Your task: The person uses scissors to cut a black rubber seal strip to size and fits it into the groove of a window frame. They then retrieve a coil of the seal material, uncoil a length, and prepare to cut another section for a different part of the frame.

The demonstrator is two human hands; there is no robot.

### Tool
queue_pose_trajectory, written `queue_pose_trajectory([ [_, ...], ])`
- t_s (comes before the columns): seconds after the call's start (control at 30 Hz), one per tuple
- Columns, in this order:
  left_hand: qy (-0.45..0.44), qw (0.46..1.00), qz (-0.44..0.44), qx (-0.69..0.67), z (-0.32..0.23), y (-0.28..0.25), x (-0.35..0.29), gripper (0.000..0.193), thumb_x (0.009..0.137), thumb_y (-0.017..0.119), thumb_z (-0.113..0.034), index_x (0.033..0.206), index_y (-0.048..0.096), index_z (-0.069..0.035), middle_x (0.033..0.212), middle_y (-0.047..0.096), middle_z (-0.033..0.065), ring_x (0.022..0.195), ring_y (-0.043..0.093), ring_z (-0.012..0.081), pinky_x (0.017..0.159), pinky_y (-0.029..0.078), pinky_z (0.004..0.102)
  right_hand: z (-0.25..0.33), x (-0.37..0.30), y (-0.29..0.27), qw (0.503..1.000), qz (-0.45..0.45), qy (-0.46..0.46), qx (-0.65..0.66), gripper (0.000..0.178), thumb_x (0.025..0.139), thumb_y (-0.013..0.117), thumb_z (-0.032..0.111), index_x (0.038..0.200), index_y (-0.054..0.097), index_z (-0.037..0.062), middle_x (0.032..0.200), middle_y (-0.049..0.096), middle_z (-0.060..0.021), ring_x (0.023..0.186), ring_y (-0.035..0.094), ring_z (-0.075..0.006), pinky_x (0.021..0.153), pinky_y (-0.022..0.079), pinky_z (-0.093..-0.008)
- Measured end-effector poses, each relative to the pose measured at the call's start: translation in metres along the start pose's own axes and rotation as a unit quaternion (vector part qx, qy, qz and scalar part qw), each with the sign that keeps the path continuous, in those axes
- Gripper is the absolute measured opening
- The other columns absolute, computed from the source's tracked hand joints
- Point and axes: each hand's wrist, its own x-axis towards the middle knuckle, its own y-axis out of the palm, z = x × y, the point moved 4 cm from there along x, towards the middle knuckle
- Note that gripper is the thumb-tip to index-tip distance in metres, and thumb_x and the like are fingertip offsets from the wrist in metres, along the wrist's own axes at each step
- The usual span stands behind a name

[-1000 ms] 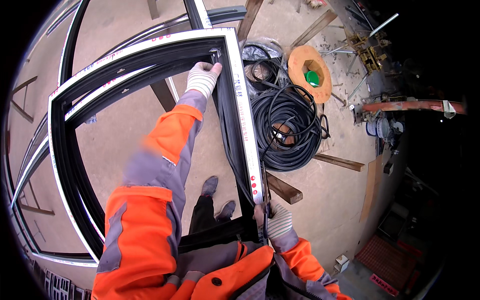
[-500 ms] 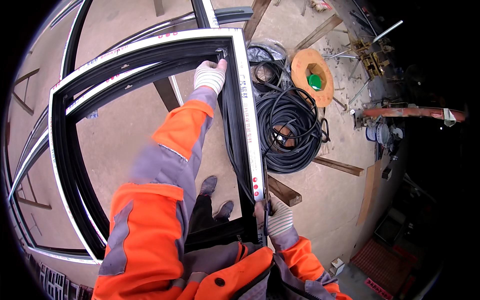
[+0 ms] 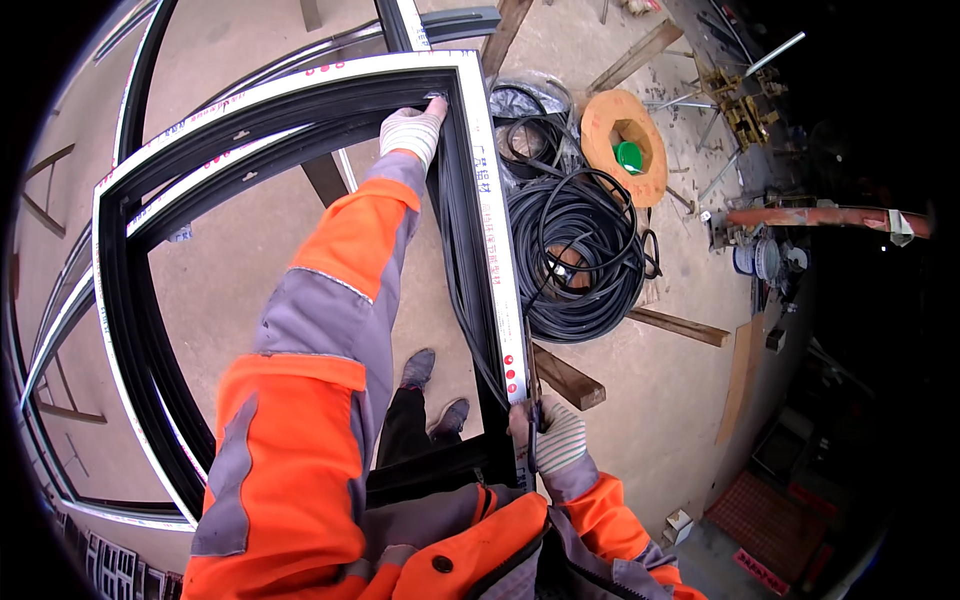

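Observation:
A window frame (image 3: 487, 215) with white film on its face and black inner channels lies before me. At its far right corner, my left hand (image 3: 410, 134), in a striped knit glove, is closed with its fingertips against the inner channel. A black rubber strip (image 3: 457, 285) hangs from beneath that hand and runs along the right side toward me. By the near right part of the frame, my right hand (image 3: 562, 438), also gloved, grips dark-handled scissors (image 3: 533, 440), their blades pointing away from me along the frame's outer edge. Part of this grip is hidden.
Right of the frame lies a large coil of black rubber strip (image 3: 575, 305). Beyond it is an orange-tan ring-shaped spool (image 3: 594, 130) with a green roll (image 3: 628, 157) in its opening. Wooden beams (image 3: 680, 332) stick out below. More frames (image 3: 60, 340) stand at left.
My left hand has shifted slightly at the far corner, its fingertips now higher against the channel. The right hand and the scissors stay nearly in place.

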Motion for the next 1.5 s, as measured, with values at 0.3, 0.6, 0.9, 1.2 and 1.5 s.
queue_pose_trajectory([
  [0.3,-0.078,0.984,0.072,-0.141,-0.013,-0.007,-0.011,0.051,0.079,0.076,-0.052,0.09,0.066,-0.003,0.067,0.058,0.0041,0.055,0.056,0.016,0.055,0.053,0.0296,0.008,-0.002,0.001,0.999,0.01,0.04,0.02,0.026,0.091,0.067,0.024,0.094,0.066,-0.0015,0.069,0.063,-0.0068,0.066,0.054,-0.0085,0.063,0.048,-0.0287],
  [0.6,-0.072,0.984,0.064,-0.147,-0.015,-0.008,-0.013,0.047,0.079,0.076,-0.046,0.094,0.066,-0.003,0.07,0.058,0.0046,0.056,0.055,0.0149,0.054,0.05,0.0289,0.0,-0.002,0.0,1.0,-0.001,0.011,0.008,0.024,0.09,0.067,0.024,0.09,0.065,-0.0007,0.065,0.058,-0.0043,0.062,0.05,-0.0076,0.058,0.046,-0.0281],
  [0.9,-0.047,0.988,0.035,-0.144,-0.007,-0.005,-0.003,0.041,0.08,0.076,-0.044,0.089,0.064,-0.005,0.066,0.056,0.003,0.051,0.052,0.0144,0.05,0.047,0.028,0.004,-0.001,-0.001,1.0,0.004,0.018,0.0,0.025,0.091,0.067,0.024,0.088,0.064,-0.0009,0.065,0.057,-0.003,0.062,0.049,-0.0077,0.056,0.044,-0.0281],
  [1.2,-0.101,0.968,0.101,-0.205,-0.009,-0.01,-0.008,0.044,0.08,0.077,-0.046,0.08,0.057,-0.007,0.059,0.05,0.0026,0.044,0.046,0.0164,0.048,0.05,0.0341,0.0,0.002,0.0,1.0,0.016,0.014,0.014,0.026,0.091,0.066,0.025,0.091,0.065,-0.001,0.068,0.062,-0.0065,0.064,0.053,-0.0084,0.06,0.047,-0.0285],
  [1.5,-0.109,0.977,0.066,-0.174,-0.014,-0.012,-0.008,0.039,0.079,0.076,-0.039,0.082,0.066,-0.002,0.065,0.06,0.0069,0.05,0.056,0.0184,0.051,0.05,0.032,0.003,0.002,0.002,0.998,0.027,0.042,0.046,0.024,0.092,0.066,0.023,0.093,0.065,-0.0006,0.067,0.059,-0.0014,0.061,0.05,-0.0069,0.056,0.045,-0.027],
])
